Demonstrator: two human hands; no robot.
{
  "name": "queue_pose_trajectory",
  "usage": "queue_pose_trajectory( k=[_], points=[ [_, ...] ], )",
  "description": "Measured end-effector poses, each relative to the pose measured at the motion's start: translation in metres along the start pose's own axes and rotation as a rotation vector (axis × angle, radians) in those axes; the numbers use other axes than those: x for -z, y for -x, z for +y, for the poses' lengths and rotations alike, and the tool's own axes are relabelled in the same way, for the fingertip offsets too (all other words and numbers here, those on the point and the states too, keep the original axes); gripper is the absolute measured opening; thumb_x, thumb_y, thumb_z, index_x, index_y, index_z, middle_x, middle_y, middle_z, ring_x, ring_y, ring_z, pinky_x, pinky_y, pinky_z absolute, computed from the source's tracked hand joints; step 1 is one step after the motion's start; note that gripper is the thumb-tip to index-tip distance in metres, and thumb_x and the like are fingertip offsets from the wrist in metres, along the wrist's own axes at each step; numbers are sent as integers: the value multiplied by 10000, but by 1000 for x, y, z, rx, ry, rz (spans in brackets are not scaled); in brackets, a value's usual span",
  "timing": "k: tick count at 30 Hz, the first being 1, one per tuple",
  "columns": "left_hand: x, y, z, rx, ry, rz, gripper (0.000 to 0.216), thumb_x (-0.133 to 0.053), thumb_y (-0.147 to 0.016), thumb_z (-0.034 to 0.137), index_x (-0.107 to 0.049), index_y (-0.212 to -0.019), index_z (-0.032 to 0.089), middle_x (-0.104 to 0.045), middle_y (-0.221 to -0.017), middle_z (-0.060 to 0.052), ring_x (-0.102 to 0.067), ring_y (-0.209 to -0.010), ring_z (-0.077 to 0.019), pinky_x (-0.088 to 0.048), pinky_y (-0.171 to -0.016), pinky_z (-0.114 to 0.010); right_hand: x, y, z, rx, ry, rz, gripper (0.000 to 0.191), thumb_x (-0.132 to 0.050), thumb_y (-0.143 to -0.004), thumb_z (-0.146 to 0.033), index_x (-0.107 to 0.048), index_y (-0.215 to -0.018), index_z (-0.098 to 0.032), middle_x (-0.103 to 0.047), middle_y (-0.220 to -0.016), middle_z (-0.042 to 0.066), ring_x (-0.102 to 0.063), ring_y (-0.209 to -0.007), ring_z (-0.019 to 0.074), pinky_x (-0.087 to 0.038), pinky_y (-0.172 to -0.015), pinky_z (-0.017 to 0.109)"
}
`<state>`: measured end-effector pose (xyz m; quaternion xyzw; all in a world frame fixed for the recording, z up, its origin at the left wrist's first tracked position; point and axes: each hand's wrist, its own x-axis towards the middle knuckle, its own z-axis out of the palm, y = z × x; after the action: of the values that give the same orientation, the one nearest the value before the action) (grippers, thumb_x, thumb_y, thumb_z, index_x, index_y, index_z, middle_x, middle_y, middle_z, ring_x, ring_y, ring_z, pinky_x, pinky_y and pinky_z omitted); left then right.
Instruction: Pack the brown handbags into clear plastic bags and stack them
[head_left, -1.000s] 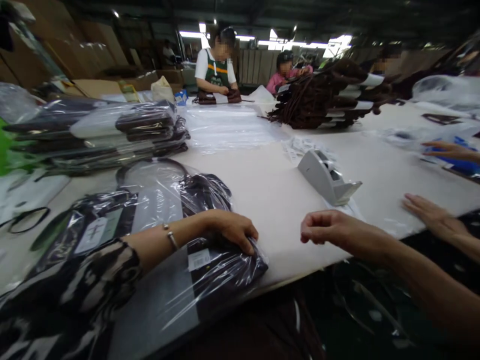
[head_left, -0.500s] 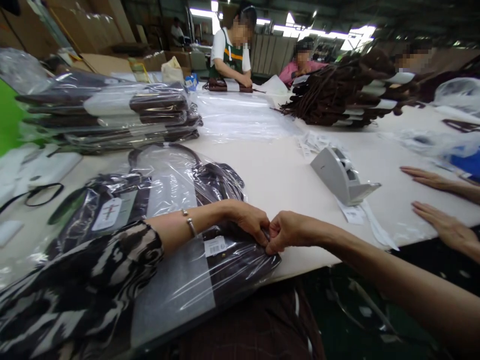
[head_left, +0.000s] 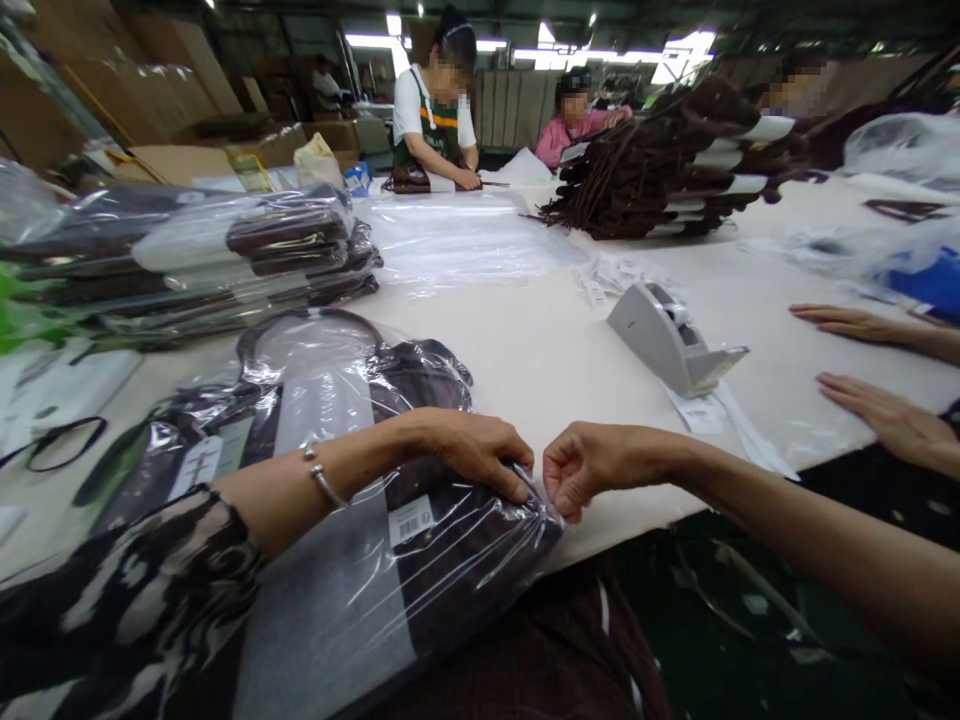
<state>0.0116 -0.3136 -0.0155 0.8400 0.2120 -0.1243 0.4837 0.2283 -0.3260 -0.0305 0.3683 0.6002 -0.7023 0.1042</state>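
A dark brown handbag in a clear plastic bag (head_left: pixel 450 560) lies in front of me, with a barcode sticker (head_left: pixel 411 521) on the plastic, a pale sheet inside and a hang tag (head_left: pixel 196 465) to the left. My left hand (head_left: pixel 480 450) is closed on the plastic near the right edge, thumb pressing it from above. Close beside it, my right hand (head_left: pixel 581 470) has its fingers curled in a pinch at the gathered corner of the plastic. The plastic is drawn into folds toward this corner.
A grey tape dispenser (head_left: pixel 664 340) stands right of my hands. Another person's hands (head_left: pixel 892 420) lie flat at the right edge. Wrapped bags are stacked (head_left: pixel 285 240) at left; dark brown items are piled (head_left: pixel 675 170) at back right. Clear plastic bags (head_left: pixel 465 240) lie between, before a co-worker (head_left: pixel 435 120).
My hands have moved slightly apart, and the plastic at the corner is now pulled into tight folds between them. The whole view has shifted a little.
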Motion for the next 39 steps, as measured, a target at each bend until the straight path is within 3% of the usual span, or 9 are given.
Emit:
queue_pose_trajectory(
  k=[5,9,13,18,24,29,34,37,39],
  points=[
    [7,11,9,19,43,-28,228,-630,-876,377,-686,-998,192,-668,-804,4,-567,-704,-130,-426,-631,-224,4,5,-3,112,-104,-93,315,-811,-669,-289,-606,-856,-141,-704,-700,-5,-656,-649,113,-479,-638,234],
    [11,22,18,-26,64,17,289,-633,-885,430,-684,-1045,195,-694,-912,-31,-604,-829,-162,-462,-737,-246,-1,4,-5,245,-197,-145,356,-789,-695,-241,-494,-882,-171,-714,-707,2,-685,-634,143,-515,-604,253],
    [12,29,33,-102,69,61,284,-619,-904,423,-685,-1061,195,-703,-1024,-59,-602,-975,-188,-439,-899,-280,-10,-5,0,367,-262,-187,314,-758,-687,-170,-498,-862,-168,-678,-684,-26,-653,-599,121,-524,-598,254],
    [12,34,44,-5,43,55,312,-565,-923,487,-684,-1088,249,-700,-1055,-34,-587,-1005,-185,-399,-963,-294,-25,-19,10,514,-369,-180,292,-760,-669,-152,-538,-858,-158,-623,-724,-48,-589,-625,84,-485,-628,226],
    [12,36,43,72,-7,114,348,-550,-919,524,-694,-1020,224,-690,-971,-36,-570,-946,-183,-398,-925,-300,-47,-37,28,569,-649,-63,402,-854,-602,-210,-539,-847,-161,-594,-718,-52,-527,-597,59,-420,-575,183],
    [14,31,38,84,-14,157,357,-579,-900,518,-696,-972,189,-682,-918,-32,-573,-899,-171,-411,-863,-280,-59,-49,39,588,-874,-41,439,-863,-624,-263,-535,-896,-158,-622,-735,-30,-581,-583,71,-479,-585,199],
    [18,33,26,102,61,244,326,-625,-875,466,-680,-968,158,-665,-881,-24,-575,-829,-148,-427,-757,-247,-72,-62,37,571,-1016,13,447,-883,-567,-243,-568,-871,-152,-576,-617,-70,-502,-451,49,-413,-447,165],
    [25,32,19,123,135,309,306,-635,-866,432,-658,-973,145,-643,-842,-5,-551,-753,-119,-416,-695,-227,-83,-73,28,588,-1134,138,369,-855,-599,-326,-563,-744,-153,-528,-540,-76,-425,-422,36,-372,-431,165],
    [31,26,14,133,141,339,295,-629,-864,419,-649,-975,147,-633,-833,6,-541,-737,-111,-412,-686,-224,-89,-76,25,677,-1182,321,339,-833,-620,-352,-575,-735,-163,-544,-569,-73,-444,-473,45,-403,-487,176]
  ],
)
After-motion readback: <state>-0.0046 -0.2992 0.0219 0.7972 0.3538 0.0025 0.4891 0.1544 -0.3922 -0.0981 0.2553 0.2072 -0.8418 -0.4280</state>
